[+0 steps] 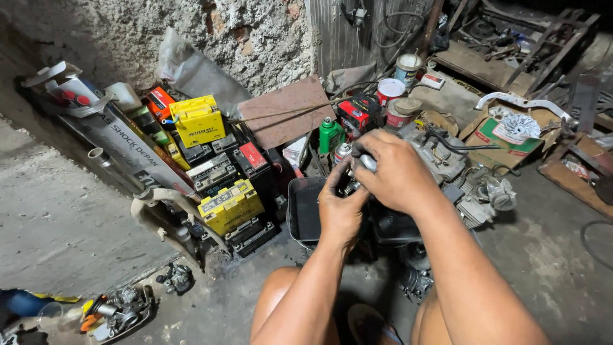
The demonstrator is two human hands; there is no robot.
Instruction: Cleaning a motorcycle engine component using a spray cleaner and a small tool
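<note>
Metal glints between both hands: the right hand [397, 171] closes over a small silvery engine part [366, 162], the left hand [341, 207] grips beneath (black plastic tray [302, 211] just below), work unfinished.

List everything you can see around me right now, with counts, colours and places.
small metal part: one, silver, gripped between both hands over the tub
plastic tub: one, black, under the hands
engine: one, grey, right of the hands
batteries: several, yellow and black, stacked at left by the wall
bottle: one, green, behind the tub
tins: about three, red and white, centre back
cardboard box: one, brown and green, at right
carburettor parts: a few, grey, floor at lower left
left hand: on the part, from below
right hand: on the part, from above
</note>
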